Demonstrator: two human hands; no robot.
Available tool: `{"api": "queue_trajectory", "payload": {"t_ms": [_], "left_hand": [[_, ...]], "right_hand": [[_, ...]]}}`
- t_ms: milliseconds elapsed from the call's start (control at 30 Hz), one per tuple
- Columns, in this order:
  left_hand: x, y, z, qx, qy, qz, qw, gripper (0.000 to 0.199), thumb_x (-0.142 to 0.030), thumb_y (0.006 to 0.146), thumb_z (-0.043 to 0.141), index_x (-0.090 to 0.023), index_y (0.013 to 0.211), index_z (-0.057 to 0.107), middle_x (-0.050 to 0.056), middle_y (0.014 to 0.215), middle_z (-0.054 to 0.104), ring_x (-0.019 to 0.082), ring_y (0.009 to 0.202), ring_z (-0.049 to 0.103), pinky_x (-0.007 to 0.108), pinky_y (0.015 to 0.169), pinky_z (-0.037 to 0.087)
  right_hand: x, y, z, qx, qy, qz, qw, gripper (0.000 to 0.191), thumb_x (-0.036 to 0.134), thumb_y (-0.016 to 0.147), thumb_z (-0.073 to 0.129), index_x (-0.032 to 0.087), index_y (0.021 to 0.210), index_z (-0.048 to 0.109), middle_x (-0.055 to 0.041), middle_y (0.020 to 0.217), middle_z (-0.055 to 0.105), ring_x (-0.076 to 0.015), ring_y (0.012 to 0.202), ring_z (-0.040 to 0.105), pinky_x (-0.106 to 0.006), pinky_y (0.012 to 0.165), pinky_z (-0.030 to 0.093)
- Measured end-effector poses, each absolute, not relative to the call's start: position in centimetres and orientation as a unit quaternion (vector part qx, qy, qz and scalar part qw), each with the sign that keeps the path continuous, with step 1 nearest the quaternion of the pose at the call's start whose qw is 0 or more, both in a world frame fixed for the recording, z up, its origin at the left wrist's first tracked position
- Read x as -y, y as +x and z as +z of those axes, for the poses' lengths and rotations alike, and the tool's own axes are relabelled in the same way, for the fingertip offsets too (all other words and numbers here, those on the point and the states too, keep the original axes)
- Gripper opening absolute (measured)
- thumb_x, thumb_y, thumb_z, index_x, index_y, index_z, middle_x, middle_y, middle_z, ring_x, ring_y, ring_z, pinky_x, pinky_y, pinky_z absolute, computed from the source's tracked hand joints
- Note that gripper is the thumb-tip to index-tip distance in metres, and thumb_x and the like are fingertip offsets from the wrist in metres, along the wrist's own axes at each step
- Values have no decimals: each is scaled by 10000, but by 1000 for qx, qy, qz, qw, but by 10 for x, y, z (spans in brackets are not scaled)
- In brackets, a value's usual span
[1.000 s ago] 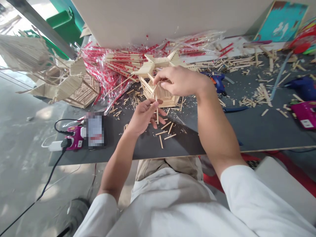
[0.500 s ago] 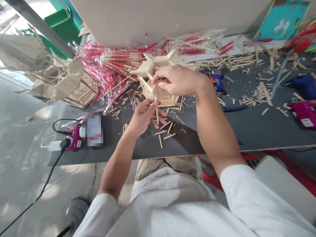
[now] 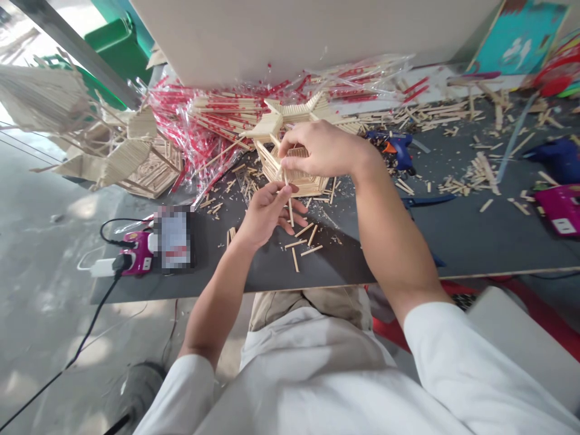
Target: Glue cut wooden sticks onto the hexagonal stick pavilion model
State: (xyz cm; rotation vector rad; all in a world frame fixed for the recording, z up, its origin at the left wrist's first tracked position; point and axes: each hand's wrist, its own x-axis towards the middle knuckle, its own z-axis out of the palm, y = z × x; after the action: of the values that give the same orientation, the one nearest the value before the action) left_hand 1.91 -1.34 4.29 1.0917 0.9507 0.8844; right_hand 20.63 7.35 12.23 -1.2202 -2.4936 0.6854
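Fingers, left hand (image 3: 267,214): thumb and index pinched on a thin stick (image 3: 290,212), the others spread loose
Fingers, right hand (image 3: 319,148): curled nearly closed by the stick's upper end, can't tell if they've got it
Stick model (image 3: 312,183): on the table (image 3: 235,272), just beyond the left hand
Done, I'd say: slatted base and pointy top panels
Left over: short pieces (image 3: 295,260) lying loose; can't tell how many are needed

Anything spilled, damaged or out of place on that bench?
Mainly litter: stick offcuts lie at odd angles beside the left hand, and crumpled plastic sprawls left of the stick structure, which shows no obvious damage, though the right hand hides part of it.
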Motion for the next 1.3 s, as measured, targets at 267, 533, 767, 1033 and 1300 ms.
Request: {"api": "queue_trajectory", "payload": {"t_ms": [267, 533, 767, 1033, 1300], "left_hand": [[14, 21, 52, -459, 494, 388, 628, 545, -626, 914, 723, -126, 1123, 668, 90, 832, 790, 187, 599, 771, 192, 398, 508], [17, 29, 54, -527, 533, 401, 527, 392, -533, 987, 642, -148, 1028, 700, 26, 659, 726, 145, 453, 657, 209, 368, 416], [25, 46, 54, -600, 610, 406, 321, 344, -467, 1022, 575, -215, 814, 681, -11, 536, 600, 156, 488, 565, 266, 553, 407], [30, 68, 66, -696, 623, 330, 137, 309, -319, 1015, 511, -208, 751, 627, 31, 569, 544, 206, 644, 570, 317, 690, 368], [28, 81, 78, -754, 617, 209, 77, 326, -305, 1004, 461, -171, 859, 721, 108, 751, 717, 216, 712, 648, 339, 702, 390]], "right_hand": [[-76, 206, 121, 857, -440, 240, 119, 334, 482, 936, 629, 344, 1197, 786, -13, 1293, 761, -288, 1201, 666, -439, 1012, 505], [-76, 206, 119, 852, -443, 246, 133, 330, 498, 927, 656, 345, 1185, 793, -23, 1273, 765, -294, 1180, 670, -433, 982, 516], [-77, 207, 118, 852, -441, 249, 133, 335, 486, 928, 652, 352, 1201, 792, -17, 1271, 766, -304, 1202, 661, -445, 1004, 519], [-78, 208, 114, 867, -409, 242, 152, 281, 454, 960, 629, 316, 1142, 794, -32, 1216, 767, -283, 1142, 666, -434, 1028, 497], [-84, 207, 106, 875, -389, 227, 179, 233, 400, 962, 669, 224, 1057, 788, -79, 1122, 752, -273, 1058, 671, -418, 952, 508]]}}
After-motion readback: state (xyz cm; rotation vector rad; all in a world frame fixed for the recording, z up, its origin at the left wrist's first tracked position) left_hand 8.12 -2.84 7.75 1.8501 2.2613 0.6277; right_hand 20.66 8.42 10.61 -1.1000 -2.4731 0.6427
